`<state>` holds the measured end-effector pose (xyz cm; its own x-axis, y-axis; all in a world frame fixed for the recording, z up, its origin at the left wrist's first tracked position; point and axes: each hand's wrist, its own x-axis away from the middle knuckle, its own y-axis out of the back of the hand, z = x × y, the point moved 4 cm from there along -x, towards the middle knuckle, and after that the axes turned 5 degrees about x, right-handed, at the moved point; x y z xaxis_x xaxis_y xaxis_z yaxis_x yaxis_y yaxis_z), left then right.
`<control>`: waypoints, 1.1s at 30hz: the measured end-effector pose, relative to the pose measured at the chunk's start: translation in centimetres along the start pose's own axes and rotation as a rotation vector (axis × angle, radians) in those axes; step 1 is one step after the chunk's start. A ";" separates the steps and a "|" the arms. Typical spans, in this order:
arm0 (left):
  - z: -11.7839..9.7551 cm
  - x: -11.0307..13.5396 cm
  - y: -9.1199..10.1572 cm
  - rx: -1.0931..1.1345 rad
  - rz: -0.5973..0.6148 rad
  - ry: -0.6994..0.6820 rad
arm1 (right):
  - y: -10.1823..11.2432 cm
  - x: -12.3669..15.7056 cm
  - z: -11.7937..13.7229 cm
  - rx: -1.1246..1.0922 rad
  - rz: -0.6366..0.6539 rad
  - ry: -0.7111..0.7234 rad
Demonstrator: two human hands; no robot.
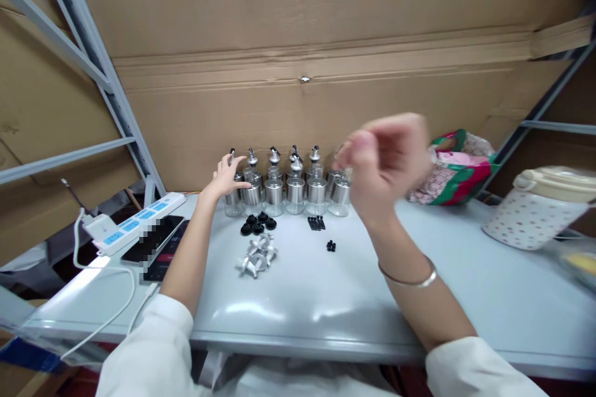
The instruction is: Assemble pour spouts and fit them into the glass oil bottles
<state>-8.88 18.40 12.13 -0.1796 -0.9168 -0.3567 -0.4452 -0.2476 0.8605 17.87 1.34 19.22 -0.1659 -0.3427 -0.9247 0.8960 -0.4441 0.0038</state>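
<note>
Glass dispenser bottles with steel sleeves (295, 192) stand in rows against the cardboard, several topped with steel pour spouts (274, 156). At the row's left end is my left hand (226, 177), thumb and fingers spread beside the leftmost bottle; whether it touches the glass I cannot tell. My right hand (393, 161) is raised in front of the row's right end, its fingers curled and smeared by motion. Before the bottles lie black round stoppers (258, 223), a heap of white-grey spout parts (257, 254), thin black pieces (316, 223) and small black caps (331, 246).
To the left are a white power strip (139, 223) with a plugged-in charger and cable, and two phones (156, 240). A patterned bag (454, 167) and a dotted white container (535, 211) stand at the right. Cardboard (326, 18) walls the table's back.
</note>
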 end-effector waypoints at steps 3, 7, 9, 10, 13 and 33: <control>0.3 -0.3 -0.3 -0.019 -0.005 -0.031 | -3.1 -2.1 -4.4 0.004 0.036 -0.080; 0.0 -0.3 -0.2 -0.065 -0.016 -0.021 | -6.1 -1.2 -10.5 0.232 0.375 -0.204; -0.3 -0.1 -0.1 -0.085 -0.005 -0.014 | -7.0 0.2 -12.5 0.318 0.571 -0.225; -0.4 -0.1 -0.1 -0.092 0.004 -0.014 | -7.3 0.7 -13.2 0.333 0.622 -0.228; -0.6 0.1 -0.1 -0.110 0.028 -0.015 | -7.9 1.9 -14.6 0.334 0.671 -0.225; -1.8 0.1 -0.2 -0.146 0.028 -0.096 | -9.3 4.2 -16.8 0.289 0.523 -0.207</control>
<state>-7.21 17.79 12.57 -0.2765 -0.8915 -0.3590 -0.3076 -0.2718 0.9119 15.78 17.90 8.88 0.1615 -0.7153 -0.6799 0.7372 -0.3706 0.5649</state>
